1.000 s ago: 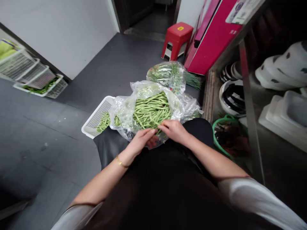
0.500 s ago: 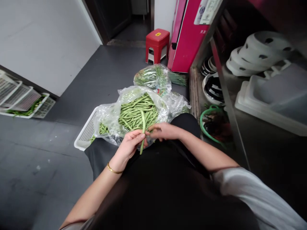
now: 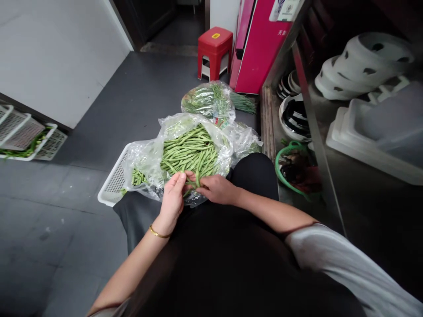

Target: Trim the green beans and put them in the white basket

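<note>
Over the near edge of a clear plastic bag (image 3: 168, 127) full of long green beans (image 3: 190, 149), my two hands almost meet. My left hand (image 3: 174, 190), with a gold bangle at the wrist, is closed with thumb and fingers pinched on a green bean. Beside it, my right hand (image 3: 220, 189) is closed too, its fingertips at a green bean (image 3: 197, 176) that sticks up between the hands. Fingers partly hide where the beans are gripped. Left of the bag, a white plastic basket (image 3: 114, 180) holds short bean pieces (image 3: 138, 177), partly seen through the plastic.
Behind the bag lie another bag of greens (image 3: 198, 100) and a red stool (image 3: 215, 48). On the right are a metal shelf with white containers (image 3: 357, 75) and a green-rimmed basket (image 3: 280, 169). White crates (image 3: 26, 136) stand at far left.
The long bean that stood upright in my left hand is now lower and mostly hidden between the hands. My right hand has closed in on it. The view has shifted slightly.
</note>
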`<action>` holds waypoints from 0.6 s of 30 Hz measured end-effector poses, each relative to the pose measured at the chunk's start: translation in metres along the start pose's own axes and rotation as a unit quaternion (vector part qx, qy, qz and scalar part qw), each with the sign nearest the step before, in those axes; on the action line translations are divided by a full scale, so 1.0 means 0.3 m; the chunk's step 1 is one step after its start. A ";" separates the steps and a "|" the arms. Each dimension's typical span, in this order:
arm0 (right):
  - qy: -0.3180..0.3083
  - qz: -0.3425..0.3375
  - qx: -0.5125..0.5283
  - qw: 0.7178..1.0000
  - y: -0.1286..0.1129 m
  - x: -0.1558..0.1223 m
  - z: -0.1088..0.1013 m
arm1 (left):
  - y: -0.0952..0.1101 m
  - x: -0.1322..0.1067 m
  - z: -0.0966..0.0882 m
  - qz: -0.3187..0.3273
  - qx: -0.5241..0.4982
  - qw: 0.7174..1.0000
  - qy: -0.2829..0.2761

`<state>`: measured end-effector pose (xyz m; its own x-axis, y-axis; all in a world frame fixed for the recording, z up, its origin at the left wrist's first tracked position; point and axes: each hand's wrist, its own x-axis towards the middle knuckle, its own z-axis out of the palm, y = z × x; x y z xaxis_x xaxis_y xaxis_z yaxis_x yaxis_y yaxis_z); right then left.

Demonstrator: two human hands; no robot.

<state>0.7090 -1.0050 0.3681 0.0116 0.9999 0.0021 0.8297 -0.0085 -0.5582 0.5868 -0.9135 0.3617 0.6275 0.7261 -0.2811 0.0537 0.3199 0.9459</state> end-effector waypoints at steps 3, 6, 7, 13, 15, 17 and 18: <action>-0.046 0.022 -0.019 0.998 0.001 0.024 0.006 | -0.011 -0.006 0.006 0.034 0.070 0.996 -0.039; -0.033 0.040 -0.065 0.997 -0.012 0.005 -0.039 | -0.017 -0.017 -0.007 0.071 0.148 0.985 -0.048; -0.011 0.050 -0.083 0.995 -0.011 -0.009 -0.064 | -0.015 -0.024 -0.015 0.075 0.168 0.981 -0.068; -0.069 -0.105 -0.052 0.991 0.050 -0.064 -0.114 | 0.017 -0.087 -0.035 0.116 0.310 0.917 -0.224; -0.075 -0.132 -0.023 0.988 0.057 -0.063 -0.070 | 0.010 -0.097 -0.024 0.112 0.306 0.920 -0.219; -0.028 -0.098 -0.058 0.993 0.047 -0.060 -0.029 | -0.007 -0.095 -0.015 0.032 0.240 0.947 -0.210; -0.006 -0.068 -0.088 0.994 0.040 -0.060 -0.020 | -0.016 -0.090 -0.014 -0.030 0.182 0.962 -0.200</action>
<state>0.7221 -1.0232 0.3663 -0.1129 0.9920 0.0564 0.9083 0.1260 -0.3989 0.5663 -0.9319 0.3641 0.8595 0.3975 -0.3214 0.3226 0.0661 0.9442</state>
